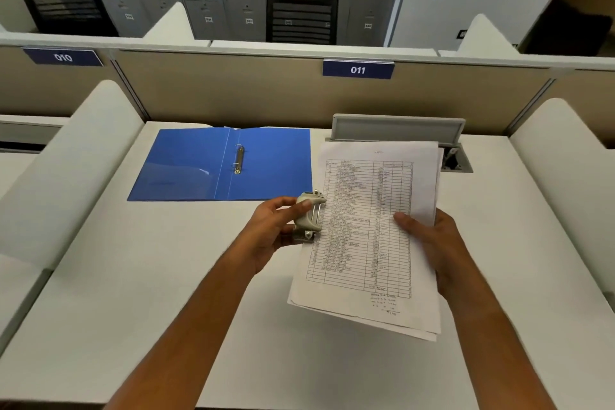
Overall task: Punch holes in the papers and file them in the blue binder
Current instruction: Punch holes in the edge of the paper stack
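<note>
While the right grip (429, 243) clamps the papers (366, 230), the left grip (273, 226) clasps the hole punch (309, 216) at their edge.

The desk (166, 276) has a smooth, matt white top. The blue binder (186, 166) lying open on it looks like glossy plastic, with pale reflections on its left cover, and its ring clip (238, 159) is shiny metal. The papers (369, 230) are thin matt white sheets printed with a table. The hole punch (309, 216) has a dull beige body, plastic or painted, with bright metal parts. The partition (233, 90) behind looks like matt beige cloth.
</note>
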A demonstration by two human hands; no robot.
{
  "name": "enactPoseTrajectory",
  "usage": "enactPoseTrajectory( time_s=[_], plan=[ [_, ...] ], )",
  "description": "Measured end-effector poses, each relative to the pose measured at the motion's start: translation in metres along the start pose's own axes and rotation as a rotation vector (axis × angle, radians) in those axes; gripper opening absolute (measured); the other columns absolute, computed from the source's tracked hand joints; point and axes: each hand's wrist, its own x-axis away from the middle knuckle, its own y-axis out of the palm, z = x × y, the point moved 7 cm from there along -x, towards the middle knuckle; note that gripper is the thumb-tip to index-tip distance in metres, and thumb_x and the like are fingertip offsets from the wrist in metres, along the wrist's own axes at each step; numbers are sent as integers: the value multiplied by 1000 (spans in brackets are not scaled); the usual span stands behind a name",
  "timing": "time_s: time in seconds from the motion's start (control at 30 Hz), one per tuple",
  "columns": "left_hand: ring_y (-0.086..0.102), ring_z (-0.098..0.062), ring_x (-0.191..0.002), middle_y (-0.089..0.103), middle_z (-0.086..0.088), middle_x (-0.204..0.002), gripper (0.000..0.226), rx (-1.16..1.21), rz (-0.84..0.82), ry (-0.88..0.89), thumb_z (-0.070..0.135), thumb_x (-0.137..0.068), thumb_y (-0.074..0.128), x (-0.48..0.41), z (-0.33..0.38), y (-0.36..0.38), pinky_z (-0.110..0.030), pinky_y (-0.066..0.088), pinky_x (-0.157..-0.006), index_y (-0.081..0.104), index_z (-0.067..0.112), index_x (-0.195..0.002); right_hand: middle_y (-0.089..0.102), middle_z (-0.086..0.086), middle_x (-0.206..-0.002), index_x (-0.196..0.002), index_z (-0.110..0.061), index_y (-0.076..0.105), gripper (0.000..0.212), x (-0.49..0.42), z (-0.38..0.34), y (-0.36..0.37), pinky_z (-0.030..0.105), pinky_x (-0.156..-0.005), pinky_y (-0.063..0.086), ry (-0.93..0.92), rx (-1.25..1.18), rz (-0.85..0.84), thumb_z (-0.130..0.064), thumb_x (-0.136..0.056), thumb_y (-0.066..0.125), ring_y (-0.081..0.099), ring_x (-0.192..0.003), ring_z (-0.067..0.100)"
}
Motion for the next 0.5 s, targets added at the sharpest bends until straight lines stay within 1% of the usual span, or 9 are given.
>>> enactPoseTrajectory(
  time_s=[0.2, 0.37, 0.5],
  plan=[
    [79, -32, -88, 79, -14, -102, 61, 41, -3, 6, 36, -79, 82, 0, 0, 0, -38, 67, -75, 64, 6, -129, 83, 10, -113, -128, -10, 73, 32, 1, -2, 2, 48, -85, 68, -14, 5, 32, -12, -96, 77, 82, -100, 32],
    [79, -32, -86, 78, -14, -101, 57, 31, -15, 10, 34, -83, 81, 4, 1, -1, -39, 67, -77, 64, 3, -129, 83, 11, -114, -129, -10, 73, 32, 5, 0, 4, 46, -83, 68, -10, -3, 17, -12, -97, 77, 82, -100, 32],
    [78, -30, -82, 77, -12, -99, 45, 9, -8, 21, 31, -90, 77, 7, 4, -2, -36, 66, -71, 67, 5, -125, 82, 10, -117, -132, -9, 72, 38, 5, 2, 4, 47, -88, 66, -16, 7, 21, -12, -95, 78, 81, -105, 32]
  ],
)
